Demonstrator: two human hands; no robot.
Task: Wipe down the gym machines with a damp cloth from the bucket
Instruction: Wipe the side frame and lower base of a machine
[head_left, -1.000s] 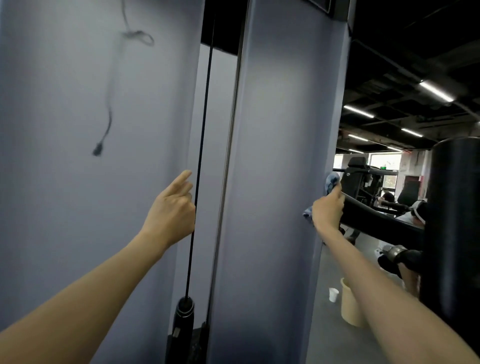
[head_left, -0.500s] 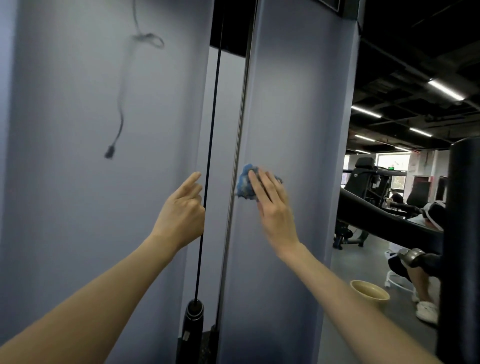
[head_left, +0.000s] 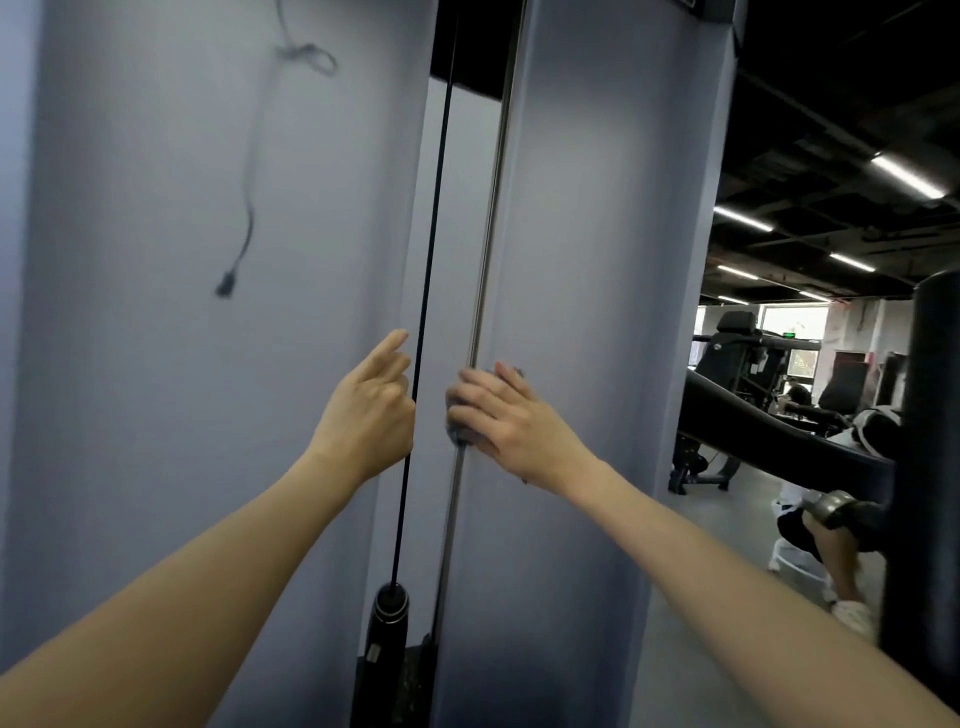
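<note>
A tall grey cable machine fills the view, with a left panel (head_left: 208, 364) and a right panel (head_left: 597, 260). Between them run a black cable (head_left: 434, 234) and a chrome guide rod (head_left: 491, 182). My right hand (head_left: 506, 415) presses the blue cloth (head_left: 457, 434) against the rod at the right panel's left edge; the hand hides nearly all of the cloth. My left hand (head_left: 369, 410) rests on the left panel's edge beside the cable, fingers loosely curled, index finger pointing up, holding nothing. The bucket is out of view.
A black padded arm (head_left: 769, 426) of a machine juts in from the right, in front of a black column (head_left: 930, 467). A person (head_left: 826, 545) sits low at the right. More gym machines (head_left: 748, 348) stand behind. A thin cord (head_left: 249, 208) hangs on the left panel.
My right hand with the cloth has swept left across the right panel, from its right edge to the chrome rod, and slightly down. My left hand has stayed on the left panel's edge.
</note>
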